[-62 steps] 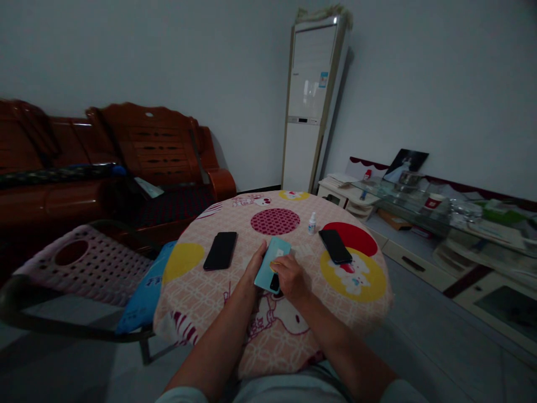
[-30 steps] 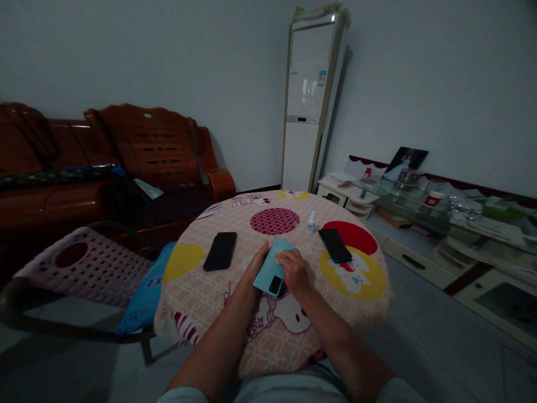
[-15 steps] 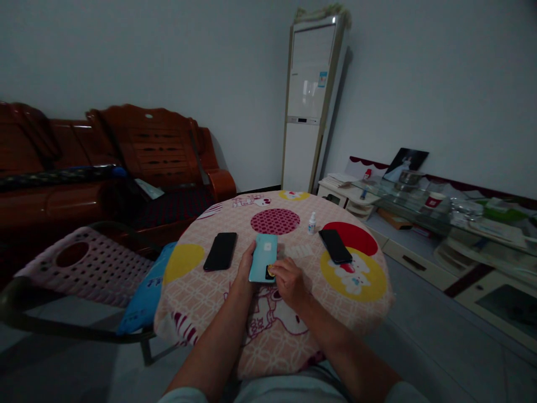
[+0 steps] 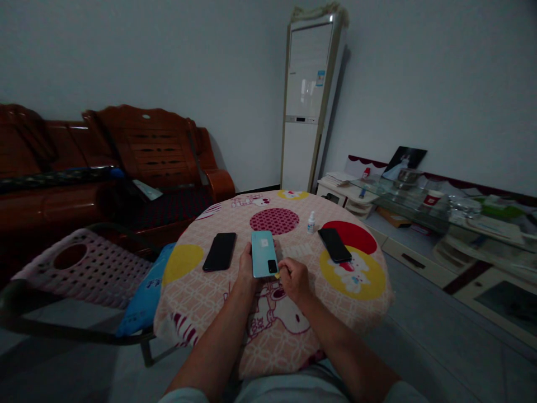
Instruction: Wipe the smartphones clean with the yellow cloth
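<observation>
A light blue phone [image 4: 264,253] is held back side up, camera end toward me, just above the round table [image 4: 201,302]. My left hand [image 4: 246,272] grips its left edge from underneath. My right hand [image 4: 295,278] sits at the phone's near right corner, fingers pinched around a small yellow thing [image 4: 277,275] that I cannot make out. One black phone [image 4: 220,251] lies flat to the left. A second black phone [image 4: 334,244] lies to the right. A small white bottle [image 4: 311,222] stands beyond them.
The table wears a pink cartoon-print cloth. A pink perforated plastic chair [image 4: 79,267] with a blue cushion [image 4: 145,291] stands on the left. Behind are a red-brown wooden sofa [image 4: 126,162], a tall white standing air conditioner [image 4: 308,101], and a low glass-topped cabinet [image 4: 440,218] with clutter on the right.
The blue phone has swung from slanting right to pointing straight away and moved slightly left. My right hand slid off its back to the near right corner.
</observation>
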`<state>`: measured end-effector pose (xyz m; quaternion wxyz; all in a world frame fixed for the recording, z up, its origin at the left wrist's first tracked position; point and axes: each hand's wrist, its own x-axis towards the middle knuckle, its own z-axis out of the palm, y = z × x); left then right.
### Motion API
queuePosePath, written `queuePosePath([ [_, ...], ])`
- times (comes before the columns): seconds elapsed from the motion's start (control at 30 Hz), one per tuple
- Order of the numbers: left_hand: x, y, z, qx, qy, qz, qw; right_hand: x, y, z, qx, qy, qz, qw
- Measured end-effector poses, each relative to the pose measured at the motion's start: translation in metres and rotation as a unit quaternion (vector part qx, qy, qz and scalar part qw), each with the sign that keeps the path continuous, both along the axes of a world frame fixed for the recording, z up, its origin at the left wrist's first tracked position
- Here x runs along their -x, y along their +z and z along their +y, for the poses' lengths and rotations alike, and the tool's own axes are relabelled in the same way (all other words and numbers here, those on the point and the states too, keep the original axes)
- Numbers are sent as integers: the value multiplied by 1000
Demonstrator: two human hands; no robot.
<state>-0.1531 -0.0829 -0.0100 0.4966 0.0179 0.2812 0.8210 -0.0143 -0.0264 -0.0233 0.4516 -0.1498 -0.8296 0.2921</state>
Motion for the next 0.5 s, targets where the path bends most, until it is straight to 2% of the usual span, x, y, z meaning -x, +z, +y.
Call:
queuePosePath([
  [0.1,-5,5,0,-1,-23,1,1000,0,2,-5,9,3,-40,999],
  [0.3,-12,11,0,3,-35,-22,999,-1,6,-14,-32,-17,-125,992],
  [0.5,-17,6,8,42,19,24,999,0,8,-16,-48,-21,-163,985],
])
